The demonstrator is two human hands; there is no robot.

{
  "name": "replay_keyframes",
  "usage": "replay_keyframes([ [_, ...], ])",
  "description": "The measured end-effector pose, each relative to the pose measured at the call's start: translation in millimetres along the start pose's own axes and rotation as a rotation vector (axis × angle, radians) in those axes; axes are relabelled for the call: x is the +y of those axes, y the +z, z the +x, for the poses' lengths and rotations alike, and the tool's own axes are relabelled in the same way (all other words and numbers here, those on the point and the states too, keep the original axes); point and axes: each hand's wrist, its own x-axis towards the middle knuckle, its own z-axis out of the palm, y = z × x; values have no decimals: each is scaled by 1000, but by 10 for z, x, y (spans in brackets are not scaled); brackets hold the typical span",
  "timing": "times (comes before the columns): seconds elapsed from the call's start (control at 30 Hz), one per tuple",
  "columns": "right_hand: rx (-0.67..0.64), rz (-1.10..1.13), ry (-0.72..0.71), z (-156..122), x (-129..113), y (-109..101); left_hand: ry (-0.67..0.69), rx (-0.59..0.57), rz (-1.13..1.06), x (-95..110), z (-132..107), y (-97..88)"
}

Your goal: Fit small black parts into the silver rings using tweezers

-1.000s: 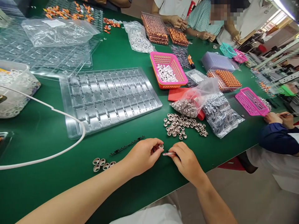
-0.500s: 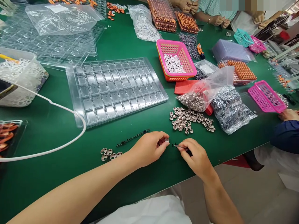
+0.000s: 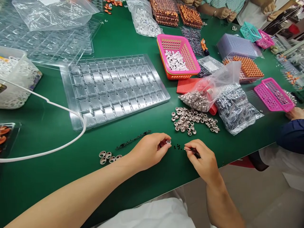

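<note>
Left hand (image 3: 148, 151): closed, pinching one small metal ring (image 3: 168, 142) at the fingertips, just above green desk (image 3: 47, 133). Right hand (image 3: 204, 160): closed on tweezers (image 3: 189, 149), tips near black specks (image 3: 177, 147). Loose ring pile (image 3: 193, 119) beyond; clear compartment tray (image 3: 111, 88) further left; black strip (image 3: 133, 140) beside left hand; four rings (image 3: 108, 156) by left wrist

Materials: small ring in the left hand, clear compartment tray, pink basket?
Small silver ring in the left hand: likely metal, shiny highlights.
Clear compartmented tray: thin moulded plastic, see-through, glossy glare.
Pink lattice basket: opaque moulded plastic, probably, uniform colour.
</note>
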Motion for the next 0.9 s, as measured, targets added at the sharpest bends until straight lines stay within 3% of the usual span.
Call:
replay_keyframes([
  [0.3,179,222,133,-26,-49,9,-18,-12,-20,-7,-10,3],
  [0.73,124,288,159,-6,-27,62,-2,5,-25,-6,-12,1],
  [0.9,278,528,246,-5,-3,59,2,5,-32,-13,-11,2],
])
